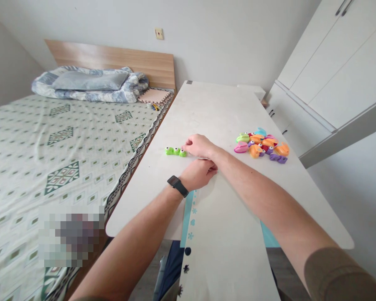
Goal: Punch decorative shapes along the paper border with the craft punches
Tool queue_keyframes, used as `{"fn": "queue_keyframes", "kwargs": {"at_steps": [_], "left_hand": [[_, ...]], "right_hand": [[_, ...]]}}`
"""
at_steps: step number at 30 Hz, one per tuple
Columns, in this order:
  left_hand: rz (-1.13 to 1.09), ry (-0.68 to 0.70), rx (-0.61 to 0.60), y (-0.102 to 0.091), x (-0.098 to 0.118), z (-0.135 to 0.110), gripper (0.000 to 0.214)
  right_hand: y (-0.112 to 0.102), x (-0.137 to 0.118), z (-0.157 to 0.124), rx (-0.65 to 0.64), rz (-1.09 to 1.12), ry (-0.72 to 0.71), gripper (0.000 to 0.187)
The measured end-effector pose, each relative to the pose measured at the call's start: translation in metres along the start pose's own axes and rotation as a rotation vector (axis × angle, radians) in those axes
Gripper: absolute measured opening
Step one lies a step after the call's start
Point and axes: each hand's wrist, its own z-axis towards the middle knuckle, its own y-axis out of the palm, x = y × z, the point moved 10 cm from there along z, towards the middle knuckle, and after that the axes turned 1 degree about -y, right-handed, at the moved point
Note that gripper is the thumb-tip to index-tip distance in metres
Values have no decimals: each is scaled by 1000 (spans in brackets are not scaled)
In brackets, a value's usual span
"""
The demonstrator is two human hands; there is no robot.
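My right hand (199, 145) reaches across to the left, its fingers pinched at the end of a short row of small green plastic pieces with round eyes (176, 151). Below it, my left hand (200, 173) rests on a long white paper sheet (225, 234), fingers curled inward; whatever they hold is hidden. A dark watch (178, 185) is on the left wrist. Shaped holes, several of them flower-like, run down the sheet's left edge. Light blue paper (187, 219) shows beneath it, and the near end hangs past the table edge.
On the right of the white table (213, 108) lies a pile of colourful plastic pieces (260, 144), some with eyes. A bed (90, 133) stands along the left side. White cabinets (335, 62) are at the right, and a wall is behind.
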Motion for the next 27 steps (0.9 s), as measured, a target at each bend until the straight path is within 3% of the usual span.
{"fn": "queue_keyframes", "kwargs": {"at_steps": [5,8,11,16,18,20,27], "left_hand": [[21,-45,-4,-4,-3,-2,17],[40,-54,-2,-8,-2,-2,17],[42,-57,-11,-8,-2,0,17],[35,-92,-12,-8,-6,1,18],[32,-96,-9,-8,-6,1,19],[29,-100,-8,-8,-6,1,19],[6,-137,-11,-8,-9,2,20]], "right_hand": [[-44,1,-42,135,62,-62,23],[-77,20,-78,238,103,-82,21],[-117,69,-115,401,71,-3,22],[-170,182,-171,655,-6,208,26],[-178,218,-188,687,-74,295,28],[-172,240,-194,632,-106,307,30],[-144,246,-196,619,-329,167,28]]}}
